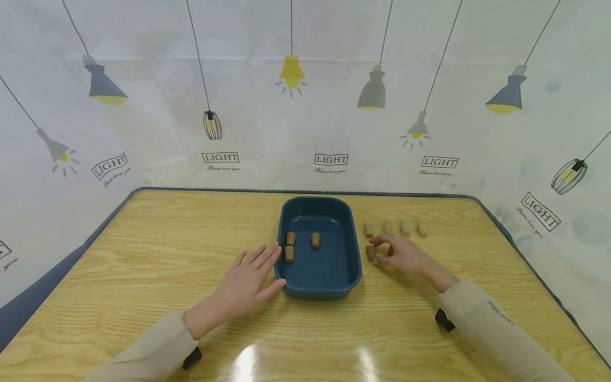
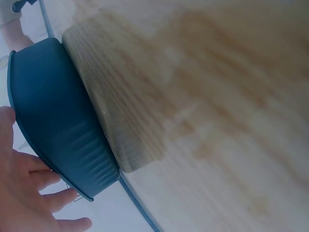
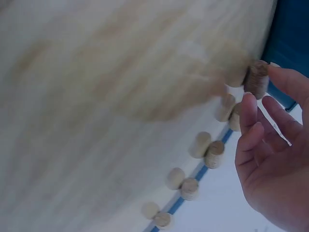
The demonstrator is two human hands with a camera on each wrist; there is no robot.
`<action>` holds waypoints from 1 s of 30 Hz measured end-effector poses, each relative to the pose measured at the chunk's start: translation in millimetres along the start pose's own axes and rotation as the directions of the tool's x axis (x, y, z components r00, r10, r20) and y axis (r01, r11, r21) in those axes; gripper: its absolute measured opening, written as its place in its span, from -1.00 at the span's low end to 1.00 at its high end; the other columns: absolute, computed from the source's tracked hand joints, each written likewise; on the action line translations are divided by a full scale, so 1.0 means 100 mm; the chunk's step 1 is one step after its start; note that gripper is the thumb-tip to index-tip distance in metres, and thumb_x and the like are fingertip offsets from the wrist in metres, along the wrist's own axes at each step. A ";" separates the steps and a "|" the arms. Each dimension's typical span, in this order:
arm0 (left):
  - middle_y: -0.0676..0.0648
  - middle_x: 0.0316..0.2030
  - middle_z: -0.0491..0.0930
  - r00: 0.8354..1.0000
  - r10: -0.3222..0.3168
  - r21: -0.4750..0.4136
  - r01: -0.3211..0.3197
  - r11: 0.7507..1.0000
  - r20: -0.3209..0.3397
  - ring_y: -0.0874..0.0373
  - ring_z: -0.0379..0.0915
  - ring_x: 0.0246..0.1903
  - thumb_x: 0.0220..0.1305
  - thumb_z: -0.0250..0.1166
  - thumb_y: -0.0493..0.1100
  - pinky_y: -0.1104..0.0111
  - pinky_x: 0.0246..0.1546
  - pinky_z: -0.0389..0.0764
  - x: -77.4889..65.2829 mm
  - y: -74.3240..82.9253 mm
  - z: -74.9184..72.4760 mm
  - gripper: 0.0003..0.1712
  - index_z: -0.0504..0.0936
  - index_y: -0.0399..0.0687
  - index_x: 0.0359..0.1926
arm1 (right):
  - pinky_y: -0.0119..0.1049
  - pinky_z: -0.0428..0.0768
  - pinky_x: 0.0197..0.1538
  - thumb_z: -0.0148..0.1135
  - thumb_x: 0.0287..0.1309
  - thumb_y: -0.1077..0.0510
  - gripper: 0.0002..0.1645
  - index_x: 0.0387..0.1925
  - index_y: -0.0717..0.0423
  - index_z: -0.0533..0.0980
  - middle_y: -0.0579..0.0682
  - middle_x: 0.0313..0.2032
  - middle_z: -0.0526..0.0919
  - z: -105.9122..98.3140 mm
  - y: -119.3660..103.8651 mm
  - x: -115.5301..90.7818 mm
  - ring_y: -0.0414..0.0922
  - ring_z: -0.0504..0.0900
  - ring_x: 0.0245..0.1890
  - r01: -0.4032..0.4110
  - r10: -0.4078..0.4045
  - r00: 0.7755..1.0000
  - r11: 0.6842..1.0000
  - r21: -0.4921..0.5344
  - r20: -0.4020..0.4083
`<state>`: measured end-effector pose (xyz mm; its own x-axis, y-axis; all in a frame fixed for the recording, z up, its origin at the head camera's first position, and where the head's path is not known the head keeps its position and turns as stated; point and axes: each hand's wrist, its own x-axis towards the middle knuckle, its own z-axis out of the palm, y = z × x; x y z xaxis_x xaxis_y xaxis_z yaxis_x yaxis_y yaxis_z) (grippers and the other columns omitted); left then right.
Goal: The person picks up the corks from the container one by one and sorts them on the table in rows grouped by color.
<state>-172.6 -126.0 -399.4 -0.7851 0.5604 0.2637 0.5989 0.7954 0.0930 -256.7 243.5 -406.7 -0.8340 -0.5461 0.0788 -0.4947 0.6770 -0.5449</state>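
Thumb and fingertips of my right hand (image 1: pixel 401 254) pinch a brown cork (image 1: pixel 370 253), just right of a blue tray (image 1: pixel 354 254). Seen from the right wrist, the cork (image 3: pixel 257 79) sits between thumb and fingers, upright at the table surface. My left hand (image 1: pixel 243 281) lies flat with straight fingers spread, touching the tray's left rim. Inside the tray, two corks stand one behind the other along the left side, the nearer cork (image 1: pixel 289 254) close to the farther cork (image 1: pixel 290 238). A third cork (image 1: pixel 315 240) is near the tray's middle.
Several more corks (image 1: pixel 404 228) stand in a row on the wooden table (image 1: pixel 191 223), behind my right hand. A wall covering (image 1: pixel 267 116) printed with hanging lamps rises behind the table's back edge and along both sides.
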 end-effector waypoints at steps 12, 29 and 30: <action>-0.10 0.27 0.07 1.000 0.007 -0.015 -0.007 1.000 -0.005 -0.04 -0.01 0.22 0.27 -0.15 0.26 -0.08 0.08 0.05 -0.01 0.00 -0.01 -0.24 0.11 -0.15 0.30 | -0.29 0.45 -0.45 0.22 0.04 0.21 -0.55 0.01 0.26 0.41 0.17 -0.10 0.51 -0.31 -0.41 0.28 -0.17 0.48 -0.51 0.112 -0.110 0.985 0.994 0.006 -0.131; -0.10 0.27 0.09 1.000 0.011 -0.019 -0.011 1.000 -0.021 -0.04 0.02 0.21 0.26 -0.17 0.27 -0.08 0.07 0.07 0.00 0.00 0.00 -0.23 0.13 -0.16 0.30 | -0.24 0.47 -0.25 0.18 0.09 0.02 -0.49 0.06 0.15 0.40 0.06 -0.05 0.49 -0.36 -1.21 1.06 -0.10 0.53 -0.34 0.119 -0.119 0.993 0.992 -0.030 0.012; -0.09 0.27 0.09 1.000 0.010 -0.020 -0.011 1.000 -0.020 -0.04 0.02 0.21 0.26 -0.18 0.27 -0.08 0.06 0.08 0.00 -0.01 0.00 -0.23 0.13 -0.15 0.30 | -0.24 0.47 -0.23 0.18 0.08 0.02 -0.48 0.06 0.16 0.40 0.07 -0.06 0.49 -0.34 -1.23 1.10 -0.09 0.53 -0.30 0.120 -0.119 0.993 0.992 -0.033 0.019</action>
<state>-173.1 -126.3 -399.3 -0.7757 0.5639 0.2833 0.6104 0.7845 0.1097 -295.4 116.6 -302.8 -0.7645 -0.6320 0.1274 -0.5988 0.6229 -0.5034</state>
